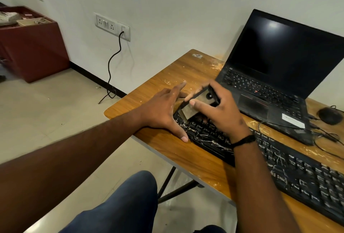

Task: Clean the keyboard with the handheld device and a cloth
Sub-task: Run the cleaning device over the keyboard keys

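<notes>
Left hand point(163, 110) flat, fingers spread, pressing the left end of the black full-size keyboard point(290, 165) on the worn wooden desk point(167, 76). Right hand point(217, 110) curls its grip round a small black-framed rectangular handheld device point(200, 100), tilted just above the leftmost keys. Black laptop point(279, 61) open behind.

Wooden table point(186, 69) — keyboard point(297, 173), laptop point(270, 87), mouse point(330, 115).

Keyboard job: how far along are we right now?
Early or mid-pass. The right hand grips the handheld device over the left end of the keyboard; the left hand steadies that end, fingers spread. Pale streaks remain across the keys. No cloth is visible, so wiping looks undone.
</notes>
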